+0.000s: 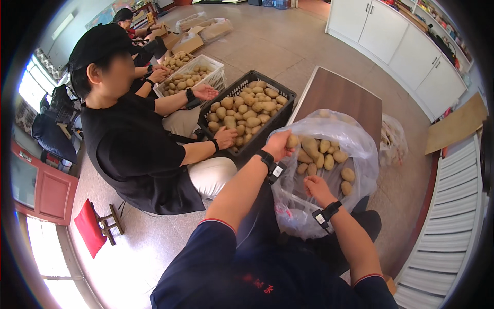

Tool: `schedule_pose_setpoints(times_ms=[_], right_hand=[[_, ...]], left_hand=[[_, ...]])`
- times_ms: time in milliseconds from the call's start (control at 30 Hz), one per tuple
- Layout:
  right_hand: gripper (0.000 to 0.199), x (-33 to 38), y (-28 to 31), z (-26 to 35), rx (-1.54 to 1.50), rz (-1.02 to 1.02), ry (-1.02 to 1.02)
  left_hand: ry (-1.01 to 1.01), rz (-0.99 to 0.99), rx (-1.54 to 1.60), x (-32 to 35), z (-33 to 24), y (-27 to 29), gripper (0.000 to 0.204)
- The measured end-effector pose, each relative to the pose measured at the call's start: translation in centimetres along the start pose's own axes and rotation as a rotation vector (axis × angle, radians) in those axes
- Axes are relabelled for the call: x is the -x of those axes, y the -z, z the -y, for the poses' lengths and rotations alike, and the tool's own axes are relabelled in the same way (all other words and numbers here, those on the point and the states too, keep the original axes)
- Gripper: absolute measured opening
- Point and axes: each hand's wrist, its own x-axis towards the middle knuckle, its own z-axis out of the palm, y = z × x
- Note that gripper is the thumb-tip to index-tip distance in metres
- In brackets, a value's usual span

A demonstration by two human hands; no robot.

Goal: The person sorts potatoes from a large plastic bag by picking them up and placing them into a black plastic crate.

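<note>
A clear plastic bag (pixel 363 147) lies spread open in front of me at the near end of a brown table, with several potatoes (pixel 329 161) inside. At the bag's left rim, my left hand (pixel 277 146) grips a single potato (pixel 293 141) between thumb and fingers. Lower down, over the bag's opening, my right hand (pixel 320 190) has its fingers curled together just below the loose potatoes; whatever they may hold is hidden. Two more potatoes (pixel 347 175) rest apart from the pile, to the right of that hand. Black devices are strapped to both my wrists.
Left of the table (pixel 345 95), a black crate (pixel 249 150) full of potatoes stands beside a seated co-worker (pixel 128 123), whose hands are over it. Behind it are a white crate (pixel 218 77) of potatoes and cardboard boxes (pixel 213 31). A red-seated stool (pixel 91 229) stands left.
</note>
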Motion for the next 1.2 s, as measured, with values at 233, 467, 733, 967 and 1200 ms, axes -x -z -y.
schedule_pose_setpoints(times_ms=[233, 467, 733, 967, 1200], right_hand=[[0.031, -0.4, 0.8, -4.3, 0.353, -0.007, 0.144], [0.032, 0.5, 1.2, -5.1, 0.651, -0.017, 0.215], [0.035, 0.3, 3.5, -4.8, 0.751, -0.341, 0.347], [0.041, 0.8, 6.5, -2.8, 0.925, -0.657, 0.343], [0.043, 1.6, 8.2, -4.2, 1.005, -0.722, 0.259]], left_hand=[[-0.023, -0.125, 0.197, -1.0, -1.7, 3.5, 0.034], [-0.010, -0.254, 0.302, -2.0, -1.9, 6.9, 0.038], [-0.088, -0.474, 0.478, -3.1, -1.4, 9.3, 0.030], [-0.196, -0.497, 0.452, -3.8, -1.2, 12.9, 0.024], [-0.239, -0.646, 0.491, -4.1, -1.0, 13.0, 0.027]])
